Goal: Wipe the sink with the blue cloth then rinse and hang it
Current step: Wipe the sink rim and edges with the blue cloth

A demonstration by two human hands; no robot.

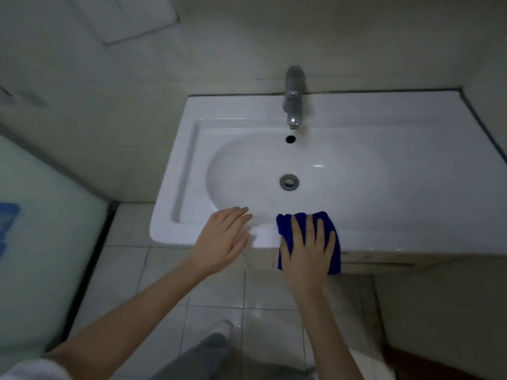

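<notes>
A: What is counted at the basin?

B: One sink [411, 149] is seen, white, set against the wall; one tap [294, 105] is mounted at its back edge; one overflow hole [290, 139] is seen below the spout; one drain [289, 182] lies at the bottom of the bowl.

A: And the cloth?

B: One cloth [285, 229], blue, is draped over the front rim of the sink, right of the middle; part of it lies on the rim and part hangs down the front face.

A: How are the hands placed?

B: Two hands are seen; the right hand [307, 256] is laid flat on the cloth with fingers spread, pressing rather than gripping; nothing is closed around it. The left hand [219, 242] is held open, fingers together and extended, at the front rim beside the cloth but apart from it; nothing is held; whether the rim is touched cannot be told.

A: Is any writing or brand to be read?

B: None can be read; a blue mark [8, 215] is seen on the frosted panel [49, 242] at the left edge, too blurred to be made out.
</notes>
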